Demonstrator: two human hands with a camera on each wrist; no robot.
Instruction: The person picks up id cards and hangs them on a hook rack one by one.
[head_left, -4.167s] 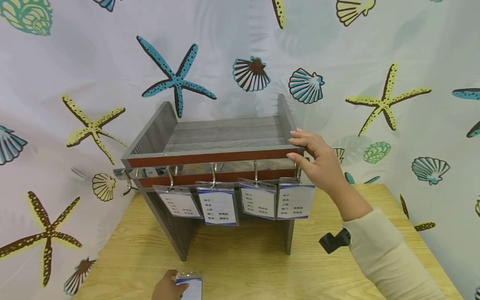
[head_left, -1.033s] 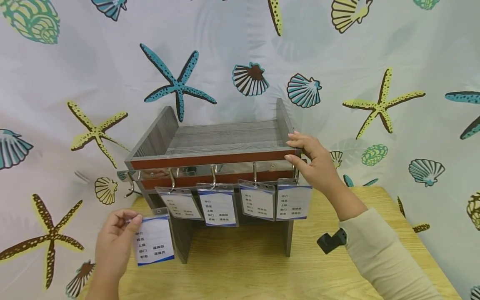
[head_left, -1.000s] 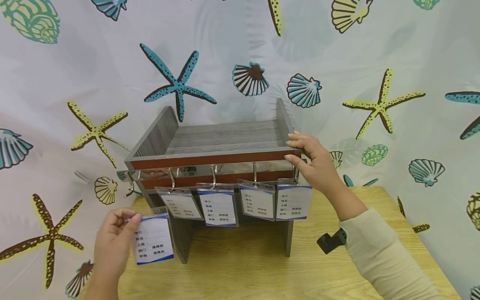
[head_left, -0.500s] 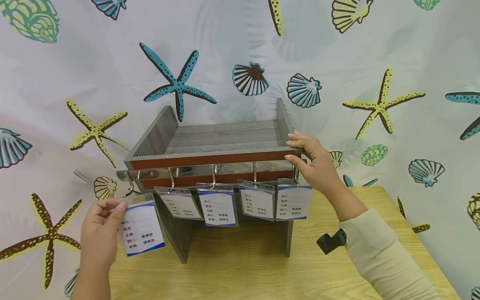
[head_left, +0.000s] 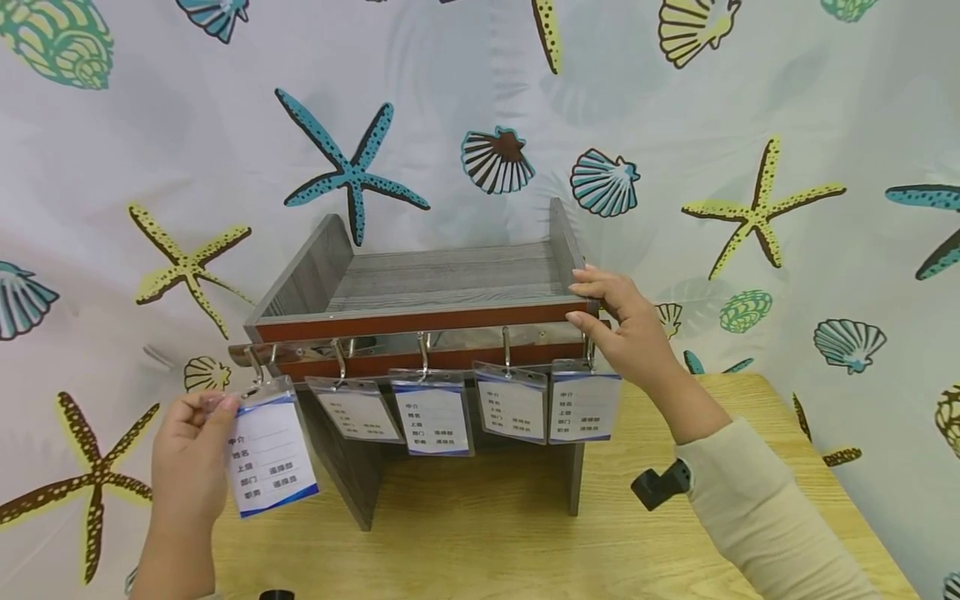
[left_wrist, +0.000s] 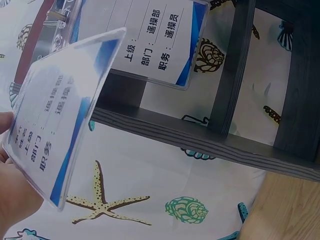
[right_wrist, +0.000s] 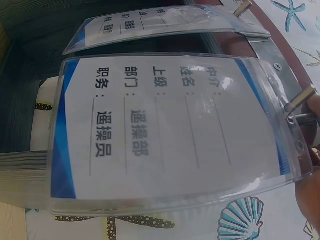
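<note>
My left hand [head_left: 187, 467] pinches the upper left corner of a clear-sleeved name badge [head_left: 272, 458], which hangs tilted. The badge's top edge overlaps the tip of the leftmost hook [head_left: 255, 364] on a metal hook rail [head_left: 465, 337]. In the left wrist view, thumb and fingers hold this badge [left_wrist: 55, 110] at its edge, beside a hanging badge. My right hand [head_left: 630, 333] grips the front right corner of a grey wooden shelf [head_left: 442, 279], thumb in front. Below it a hung badge [head_left: 585, 408] fills much of the right wrist view, its slot over a hook.
Several badges hang in a row from the other hooks, among them a tilted badge [head_left: 356, 412] right beside the held one. The shelf stands on a wooden table [head_left: 480, 550]. A curtain [head_left: 480, 83] with starfish and shells hangs close behind.
The left hand has lifted the badge from low near the table, then moved it left and up to the leftmost hook. The right hand stays at the shelf corner.
</note>
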